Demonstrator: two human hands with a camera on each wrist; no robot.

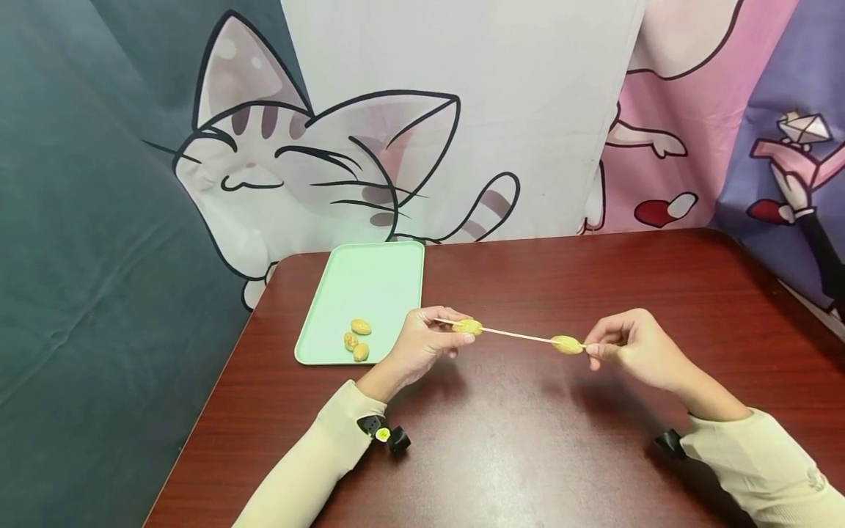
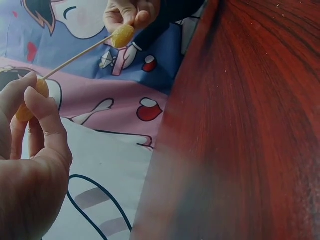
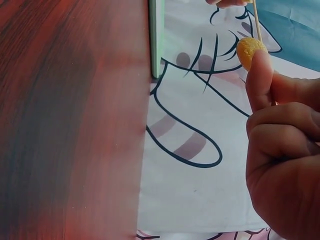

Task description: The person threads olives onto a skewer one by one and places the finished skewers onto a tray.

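Observation:
A thin wooden skewer (image 1: pixel 517 334) stretches between the two hands above the table, with a wrinkled yellow oval fruit on it near each hand. My left hand (image 1: pixel 422 346) pinches the left fruit (image 1: pixel 469 328) between thumb and fingers, and the skewer's tip sticks out past it. My right hand (image 1: pixel 630 350) pinches the skewer's other end, right beside the second fruit (image 1: pixel 565 345). In the right wrist view the thumb lies against that yellow fruit (image 3: pixel 251 52). Several more yellow fruits (image 1: pixel 360 327) lie on the pale green tray (image 1: pixel 376 279), left of my left hand.
The dark red wooden table (image 1: pixel 502 455) extends under both arms. The tray stands at its back left. Behind the table's far edge hangs a cloth (image 1: pixel 541 147) printed with cartoon cats. A dark green curtain (image 1: pixel 99 293) hangs along the left side.

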